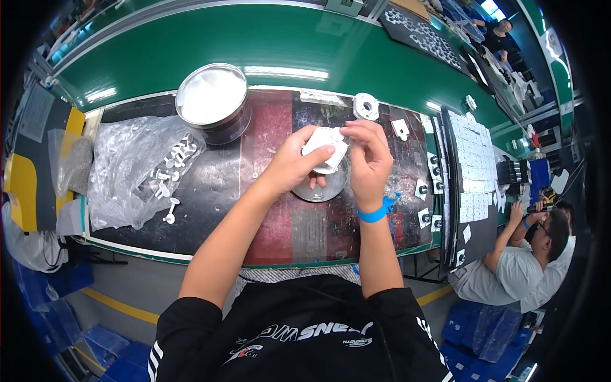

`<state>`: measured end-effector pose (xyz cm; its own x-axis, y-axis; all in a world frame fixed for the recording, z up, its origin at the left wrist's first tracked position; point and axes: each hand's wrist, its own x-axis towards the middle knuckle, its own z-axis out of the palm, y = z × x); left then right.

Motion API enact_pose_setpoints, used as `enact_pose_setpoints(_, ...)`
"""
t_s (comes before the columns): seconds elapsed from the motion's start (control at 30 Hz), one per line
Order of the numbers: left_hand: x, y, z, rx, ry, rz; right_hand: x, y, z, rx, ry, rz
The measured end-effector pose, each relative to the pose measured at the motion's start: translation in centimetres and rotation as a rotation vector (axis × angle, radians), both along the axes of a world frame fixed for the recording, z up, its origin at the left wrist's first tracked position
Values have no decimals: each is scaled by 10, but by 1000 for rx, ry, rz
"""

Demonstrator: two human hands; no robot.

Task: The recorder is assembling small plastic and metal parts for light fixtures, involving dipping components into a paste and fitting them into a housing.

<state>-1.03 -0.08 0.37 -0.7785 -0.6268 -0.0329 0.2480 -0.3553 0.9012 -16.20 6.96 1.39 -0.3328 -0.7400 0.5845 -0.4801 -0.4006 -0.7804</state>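
Note:
My left hand point(297, 159) is closed around a white plastic part point(324, 149), with the thumb laid across its face. My right hand point(368, 159), with a blue band point(378, 211) on its wrist, has its fingers curled in at the part's upper right edge. The fingertips touch the part there; whether a smaller piece is pinched between them is hidden. Just below the hands, a round clear dish point(323, 189) rests on the worn black and red work mat point(266, 219).
On the left, a clear plastic bag point(124, 169) spills white stemmed plastic pieces point(170, 210) beside a large round tub point(212, 95). A white ring-shaped part point(365, 107) stands beyond my right hand. Several small parts point(424, 218) line the mat's right side, near stacked boards point(468, 169). Co-workers point(531, 254) sit at right.

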Motion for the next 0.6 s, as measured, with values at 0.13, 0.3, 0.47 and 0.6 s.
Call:
enact_pose_setpoints(0.13,-1,0,0,35,-2,-5,-7,1,6,23,-261,0)
enact_pose_setpoints(0.3,1,-7,-2,119,101,112,-56,-10,12,79,-259,38)
enact_pose_setpoints(0.47,-5,-24,-11,-43,11,358,-93,-23,-47,-7,-295,-174)
enact_pose_setpoints(0.6,-30,-59,-9,-67,-171,514,-97,-22,-52,67,-232,-217)
